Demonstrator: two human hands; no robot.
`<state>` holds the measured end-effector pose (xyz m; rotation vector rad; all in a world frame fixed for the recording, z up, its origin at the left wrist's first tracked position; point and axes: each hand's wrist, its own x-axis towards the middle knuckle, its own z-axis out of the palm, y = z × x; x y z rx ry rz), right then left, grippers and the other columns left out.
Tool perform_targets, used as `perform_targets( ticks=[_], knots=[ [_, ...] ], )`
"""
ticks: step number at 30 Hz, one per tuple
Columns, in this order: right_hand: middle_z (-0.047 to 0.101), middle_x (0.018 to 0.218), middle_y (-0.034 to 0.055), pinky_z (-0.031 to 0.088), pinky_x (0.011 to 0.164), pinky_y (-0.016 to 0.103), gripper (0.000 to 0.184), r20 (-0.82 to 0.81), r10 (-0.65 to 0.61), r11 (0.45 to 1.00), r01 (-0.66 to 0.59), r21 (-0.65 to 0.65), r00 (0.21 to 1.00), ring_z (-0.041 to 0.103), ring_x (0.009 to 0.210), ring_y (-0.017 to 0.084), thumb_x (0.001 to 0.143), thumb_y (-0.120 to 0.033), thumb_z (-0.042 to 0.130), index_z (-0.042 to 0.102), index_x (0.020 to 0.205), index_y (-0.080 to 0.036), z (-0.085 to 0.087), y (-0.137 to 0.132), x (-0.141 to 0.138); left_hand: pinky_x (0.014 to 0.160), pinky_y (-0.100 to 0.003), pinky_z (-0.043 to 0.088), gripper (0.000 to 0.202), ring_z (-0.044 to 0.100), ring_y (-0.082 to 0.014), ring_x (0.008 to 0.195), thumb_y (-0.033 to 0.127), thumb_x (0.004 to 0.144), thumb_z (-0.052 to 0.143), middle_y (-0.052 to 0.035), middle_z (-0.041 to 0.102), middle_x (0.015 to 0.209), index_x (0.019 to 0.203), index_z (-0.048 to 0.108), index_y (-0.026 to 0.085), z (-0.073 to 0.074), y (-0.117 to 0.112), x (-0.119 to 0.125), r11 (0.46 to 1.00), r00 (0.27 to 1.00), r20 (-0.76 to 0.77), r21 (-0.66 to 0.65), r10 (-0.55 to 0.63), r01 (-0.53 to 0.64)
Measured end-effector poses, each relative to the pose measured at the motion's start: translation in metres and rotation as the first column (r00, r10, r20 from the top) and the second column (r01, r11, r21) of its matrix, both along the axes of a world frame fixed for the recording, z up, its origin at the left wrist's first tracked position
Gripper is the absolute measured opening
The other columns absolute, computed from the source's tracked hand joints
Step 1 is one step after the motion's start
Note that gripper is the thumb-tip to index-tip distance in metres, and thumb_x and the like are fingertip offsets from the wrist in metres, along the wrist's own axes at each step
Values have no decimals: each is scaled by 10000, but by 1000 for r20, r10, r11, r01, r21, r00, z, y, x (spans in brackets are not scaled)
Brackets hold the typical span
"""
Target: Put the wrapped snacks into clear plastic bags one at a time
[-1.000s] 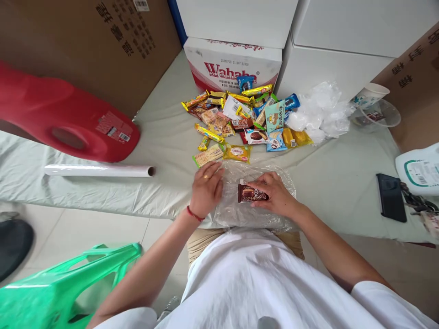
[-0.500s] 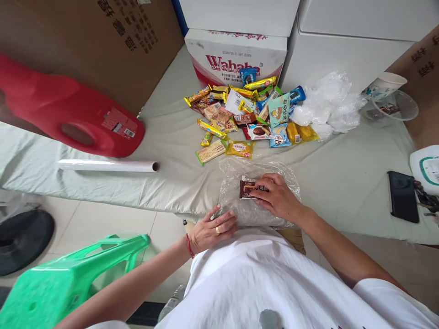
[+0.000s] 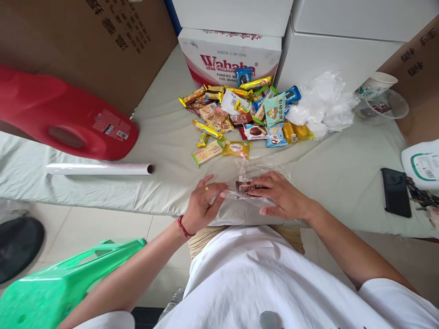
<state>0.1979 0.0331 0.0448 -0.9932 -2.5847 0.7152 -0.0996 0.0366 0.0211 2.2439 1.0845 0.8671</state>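
Observation:
A small brown wafer packet [image 3: 243, 187] lies on a sheet of clear plastic film [image 3: 279, 168] near the front edge of the table. My left hand [image 3: 205, 201] pinches the near edge of the film between thumb and fingers, and the film is raised towards the packet. My right hand [image 3: 284, 196] holds the packet down from the right. Its fingers curve over the wrapper and its thumb stands apart, nearer to me. Part of the packet is hidden under those fingers.
Behind is a heap of wrapped snacks [image 3: 236, 114], then a Wahaha box [image 3: 229, 57]. Crumpled plastic bundles [image 3: 322, 105] and a paper cup [image 3: 377, 86] stand right. A film roll [image 3: 99, 169] and red jug [image 3: 78, 121] lie left, a phone [image 3: 396, 192] far right, a green stool [image 3: 68, 278] below.
My left hand has risen from the table edge and moved forward, lifting the film's near edge towards the packet. My right hand stays at the packet, its thumb now spread away.

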Motion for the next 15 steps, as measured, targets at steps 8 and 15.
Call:
perform_targets(
  ticks=[8,15],
  knots=[
    [618,1461,78,268,1164,635,403,137,-80,997,77,27,987,517,1323,312,1009,-395,578,650,1398,-314,1,-10,-9,1058,-455,495,341,640,-243,1182,254,1009,385,-101,706,1282,1147,694,221,15,16,6,996,998,-48,-74,42,-45],
    [642,1445,48,232,1186,663,346,155,-97,995,94,27,983,506,1353,291,1057,-316,496,693,1340,-351,-7,-8,-8,997,-415,410,808,593,-234,1103,68,810,436,-14,635,1460,1557,450,374,35,62,37,868,746,-460,-134,-481,478]
  ],
)
